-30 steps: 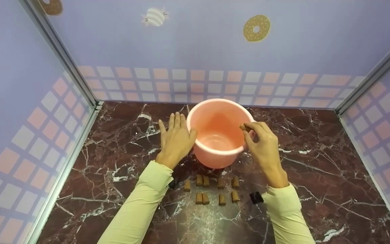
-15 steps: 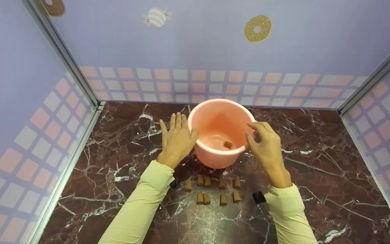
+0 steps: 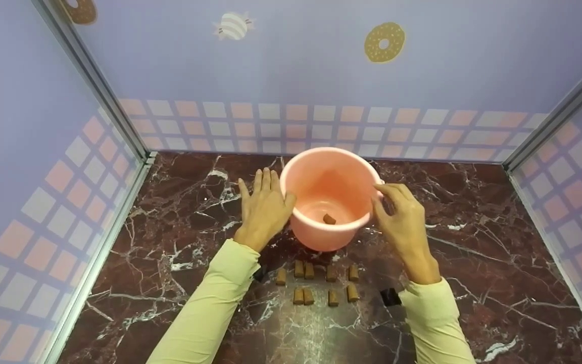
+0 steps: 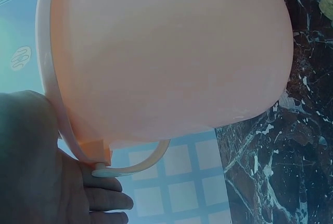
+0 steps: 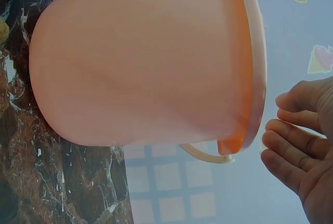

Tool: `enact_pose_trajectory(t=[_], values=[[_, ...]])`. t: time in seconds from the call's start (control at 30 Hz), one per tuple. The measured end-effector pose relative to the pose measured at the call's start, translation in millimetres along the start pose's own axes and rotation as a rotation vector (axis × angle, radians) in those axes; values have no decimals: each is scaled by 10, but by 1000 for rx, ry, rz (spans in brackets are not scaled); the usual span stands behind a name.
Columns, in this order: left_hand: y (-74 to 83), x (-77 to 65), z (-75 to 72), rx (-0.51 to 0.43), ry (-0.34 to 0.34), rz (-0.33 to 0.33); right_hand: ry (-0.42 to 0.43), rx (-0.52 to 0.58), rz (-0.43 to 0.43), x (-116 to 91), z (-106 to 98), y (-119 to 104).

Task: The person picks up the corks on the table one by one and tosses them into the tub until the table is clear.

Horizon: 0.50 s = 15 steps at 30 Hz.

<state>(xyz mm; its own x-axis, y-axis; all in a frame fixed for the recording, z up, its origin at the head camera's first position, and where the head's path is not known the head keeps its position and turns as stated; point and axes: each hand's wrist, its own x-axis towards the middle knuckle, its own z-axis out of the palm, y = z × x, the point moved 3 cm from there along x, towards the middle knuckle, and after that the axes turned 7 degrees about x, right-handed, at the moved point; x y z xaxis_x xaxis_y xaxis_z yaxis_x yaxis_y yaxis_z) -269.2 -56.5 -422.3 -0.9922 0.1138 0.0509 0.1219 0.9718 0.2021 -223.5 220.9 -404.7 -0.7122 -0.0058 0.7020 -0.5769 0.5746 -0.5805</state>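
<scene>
A pink plastic bucket (image 3: 316,238) stands upright on the marble-patterned table, its mouth tilted toward me in the head view. Inside, on its floor, lies one brown cork (image 3: 329,219). My left hand (image 3: 264,207) rests against the left rim with its fingers straight, and in the left wrist view the thumb side meets the rim beside the pale bail handle (image 4: 136,169). Just off the right rim hovers my right hand (image 3: 402,215); its fingers are loosely bent with nothing between them. Several more corks (image 3: 353,293) stand in two rough rows in front of the bucket.
Close behind the bucket rises a lilac wall (image 3: 301,71) printed with sweets and checks. Side panels (image 3: 33,202) close off the left and right of the dark marble-patterned table (image 3: 190,212). A small black piece (image 3: 390,297) sits by the right cuff.
The right hand has let go of a cork, which dropped into the bucket and rolled slightly left. That hand has drawn back a little to the right. The left hand stays put.
</scene>
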Motion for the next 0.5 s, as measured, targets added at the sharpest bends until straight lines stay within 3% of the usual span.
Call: enact_pose_trajectory(t=[0.5], values=[[9,3,-5,-3,22,6,-11,-28,36,-95,-130,15]])
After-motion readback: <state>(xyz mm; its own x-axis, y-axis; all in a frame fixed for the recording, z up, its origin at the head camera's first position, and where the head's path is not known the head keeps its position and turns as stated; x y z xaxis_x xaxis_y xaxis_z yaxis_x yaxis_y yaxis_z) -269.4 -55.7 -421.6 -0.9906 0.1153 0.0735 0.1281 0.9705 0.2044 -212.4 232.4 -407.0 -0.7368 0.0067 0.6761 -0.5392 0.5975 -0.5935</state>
